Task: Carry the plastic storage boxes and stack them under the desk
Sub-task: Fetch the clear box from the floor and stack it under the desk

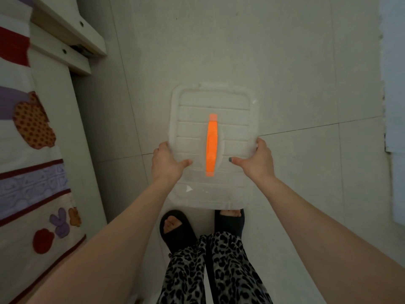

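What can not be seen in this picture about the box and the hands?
Head view: storage box walls and contents, hidden under its lid.
Head view: fingers of left hand and right hand, hidden below the lid's edges.
Head view: right foot, partly behind the box.

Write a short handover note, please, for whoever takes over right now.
Left hand grips the left edge of the storage box, right hand the right edge, thumbs on the lid.
The box, lid shut, is held over the tiled floor in front of the feet.
Done: one box in hand. Left: carry it to the desk and stack it; desk and other boxes are out of view.
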